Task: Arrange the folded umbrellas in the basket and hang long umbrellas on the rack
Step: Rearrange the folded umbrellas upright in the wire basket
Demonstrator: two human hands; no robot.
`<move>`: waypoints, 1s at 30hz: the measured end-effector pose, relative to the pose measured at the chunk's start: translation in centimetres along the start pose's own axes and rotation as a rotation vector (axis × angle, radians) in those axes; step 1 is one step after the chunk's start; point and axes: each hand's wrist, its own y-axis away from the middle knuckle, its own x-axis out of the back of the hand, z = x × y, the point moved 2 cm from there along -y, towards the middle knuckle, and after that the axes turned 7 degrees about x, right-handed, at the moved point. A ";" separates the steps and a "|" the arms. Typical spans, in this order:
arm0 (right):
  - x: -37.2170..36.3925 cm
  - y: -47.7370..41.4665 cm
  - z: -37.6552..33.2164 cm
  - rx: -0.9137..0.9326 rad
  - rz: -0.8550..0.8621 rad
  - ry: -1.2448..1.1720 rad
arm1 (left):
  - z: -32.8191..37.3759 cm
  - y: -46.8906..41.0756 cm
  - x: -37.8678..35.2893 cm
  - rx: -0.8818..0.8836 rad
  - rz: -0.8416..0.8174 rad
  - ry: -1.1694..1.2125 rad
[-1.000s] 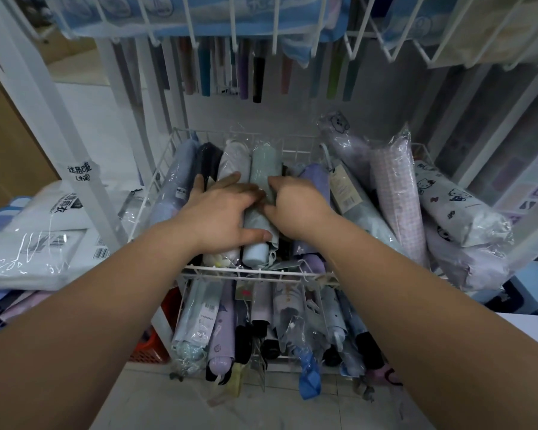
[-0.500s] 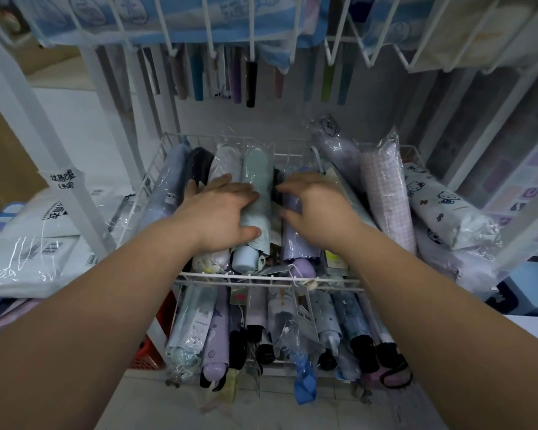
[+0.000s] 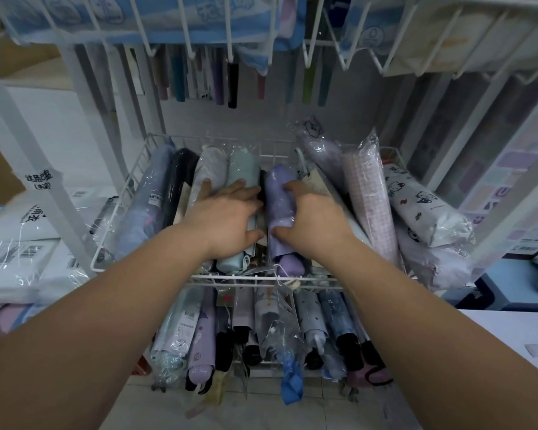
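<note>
Gripping the smooth purple folded umbrella point(image 3: 277, 209) in its shiny clear wrap with the curled right hand point(image 3: 316, 221), in the middle of the frame inside the white wire basket point(image 3: 249, 276), and resting the flat, spread left hand point(image 3: 227, 218) on the round mint folded umbrella point(image 3: 243, 164) just beside it.

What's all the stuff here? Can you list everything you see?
white wire basket: one, white, middle.
folded umbrellas in clear plastic sleeves: about ten, mixed colours, inside that basket.
more folded umbrellas: roughly a dozen; purple, blue, black; shelf below.
long umbrellas: several; black, teal, purple and green handles; hanging behind.
white plastic packets: a stack, white, far left.
blue-and-white packets: several, top baskets.
left hand: resting on the mint-green folded umbrella.
right hand: holding the lilac folded umbrella.
</note>
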 end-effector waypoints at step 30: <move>-2.2 -3.4 -1.2 0.067 -0.129 0.168 | -1.7 1.9 0.9 -0.001 -0.055 -0.020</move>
